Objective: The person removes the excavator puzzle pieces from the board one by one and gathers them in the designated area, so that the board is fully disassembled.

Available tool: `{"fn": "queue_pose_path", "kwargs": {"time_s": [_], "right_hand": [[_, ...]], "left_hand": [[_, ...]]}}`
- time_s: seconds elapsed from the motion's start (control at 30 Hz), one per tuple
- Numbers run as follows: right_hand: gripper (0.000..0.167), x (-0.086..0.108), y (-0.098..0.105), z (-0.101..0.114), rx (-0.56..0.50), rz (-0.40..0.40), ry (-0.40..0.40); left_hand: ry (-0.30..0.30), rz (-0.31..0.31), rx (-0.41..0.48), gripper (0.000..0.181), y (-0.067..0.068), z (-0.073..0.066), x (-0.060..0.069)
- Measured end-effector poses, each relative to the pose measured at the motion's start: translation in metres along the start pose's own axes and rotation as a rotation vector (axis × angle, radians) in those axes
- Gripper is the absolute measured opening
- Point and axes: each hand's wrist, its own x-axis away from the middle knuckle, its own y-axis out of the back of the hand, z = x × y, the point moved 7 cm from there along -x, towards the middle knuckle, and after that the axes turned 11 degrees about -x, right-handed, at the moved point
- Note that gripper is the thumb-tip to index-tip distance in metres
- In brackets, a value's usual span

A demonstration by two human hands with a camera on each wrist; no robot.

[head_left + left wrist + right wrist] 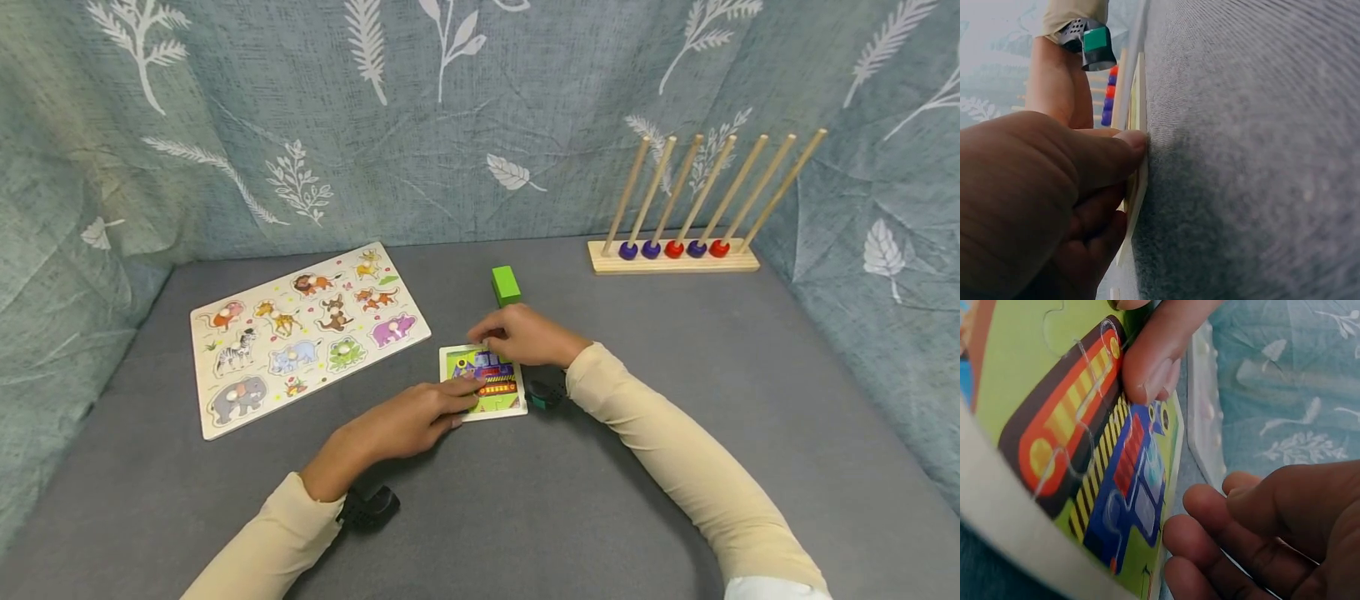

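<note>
A small framed jigsaw puzzle [497,403] with a blue and red tracked vehicle lies flat on the grey table. From the near left, my left hand [408,419] rests its straight fingers on the picture; the thumb [1124,145] touches the frame's edge. My right hand [528,335] is over the far right corner of the frame. Its bent fingers [1194,550] are beside the far edge and hold nothing visible; whether they touch the frame I cannot tell. Pieces sit joined in the frame, part of them covered by the hands. Just beyond the right hand stands a green block [506,285].
To the left lies a wooden animal peg puzzle board [300,333]. At the back right stands a wooden rack [675,265] with upright rods and several blue and red beads. A patterned cloth [480,125] hangs behind the table [637,517].
</note>
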Motion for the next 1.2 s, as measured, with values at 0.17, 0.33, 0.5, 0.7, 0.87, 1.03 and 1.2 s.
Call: {"fn": "queue_pose_path", "kwargs": {"time_s": [0.17,0.33,0.5,0.7,0.87,1.03,1.2], "right_hand": [[0.026,-0.009,-0.005,0.006,0.0,0.042,0.02],[0.025,-0.018,-0.008,0.009,0.013,0.072,0.026],[0.025,-0.024,-0.011,0.013,0.077,0.08,0.058],[0.028,-0.029,-0.015,0.017,0.104,0.088,0.083],[0.029,-0.032,-0.016,0.019,0.126,0.095,0.094],[0.029,-0.033,-0.018,0.019,0.164,0.107,0.095],[0.03,-0.033,-0.021,0.018,0.207,0.122,0.076]], "left_hand": [[0.004,0.002,0.009,0.037,0.001,0.001,0.002],[0.004,-0.001,0.005,0.037,0.002,0.002,0.004],[-0.002,-0.006,0.01,0.038,0.003,0.002,0.004],[0.006,-0.005,0.019,0.039,0.004,0.002,0.004],[0.004,-0.014,0.009,0.038,0.005,0.001,0.002],[0.006,-0.014,-0.008,0.037,0.005,0.0,0.001],[0.009,-0.006,-0.007,0.037,0.004,-0.002,0.002]]}}
